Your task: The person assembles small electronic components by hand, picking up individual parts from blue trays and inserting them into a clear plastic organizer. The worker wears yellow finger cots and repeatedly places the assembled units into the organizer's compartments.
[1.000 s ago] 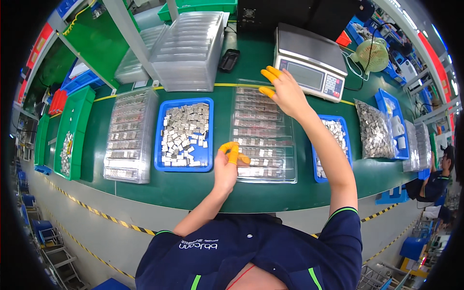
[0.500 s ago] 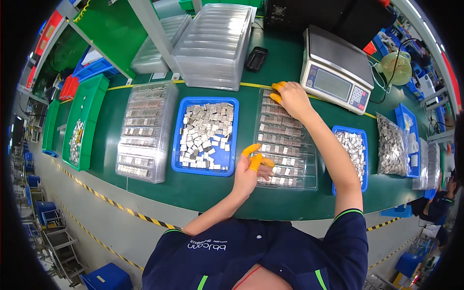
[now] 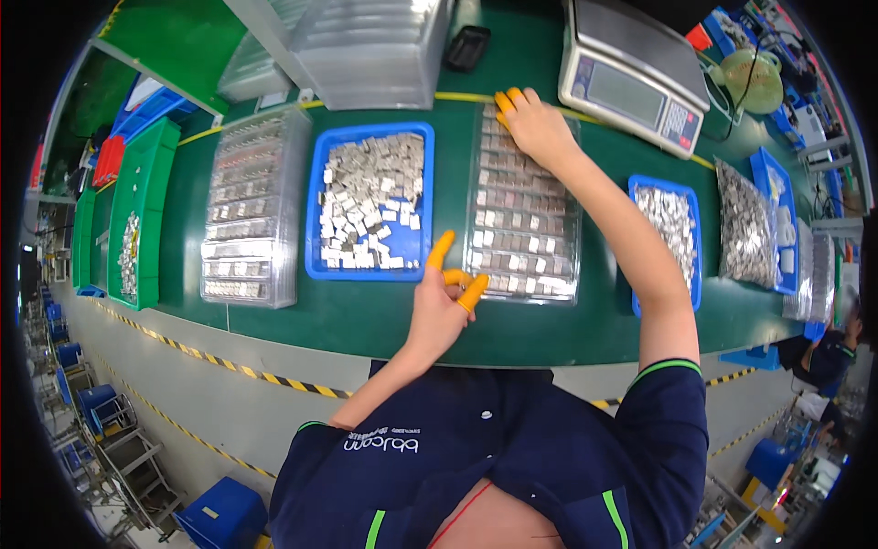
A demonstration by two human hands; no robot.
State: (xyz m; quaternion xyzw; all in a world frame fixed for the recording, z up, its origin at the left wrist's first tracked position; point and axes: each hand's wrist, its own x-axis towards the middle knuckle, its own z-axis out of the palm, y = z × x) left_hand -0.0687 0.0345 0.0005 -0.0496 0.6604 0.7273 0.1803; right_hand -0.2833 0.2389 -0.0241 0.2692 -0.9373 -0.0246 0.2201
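Observation:
A clear plastic tray (image 3: 521,203) with rows of small silvery metal pieces lies in front of me, apparently several layers deep. At its far left corner, my right hand (image 3: 538,128) has its fingers bent close together over the edge, in yellow finger cots. My left hand (image 3: 441,306), with yellow cots too, is beside the near left corner. Its fingers are apart, one pointing up along the tray's side and another at the corner. To the left, a blue tray (image 3: 314,215) holds many loose silvery pieces (image 3: 370,178).
A stack of filled clear trays (image 3: 251,206) stands farther left, beside a green bin (image 3: 146,210). Empty clear trays (image 3: 366,59) are piled behind. A digital scale (image 3: 631,87), a smaller blue tray (image 3: 697,247) and a bag of pieces (image 3: 745,224) are right.
My view has shifted, so the bench sits higher. My left hand has drawn back from the clear tray's surface to its near left corner. My right hand stays at the far edge.

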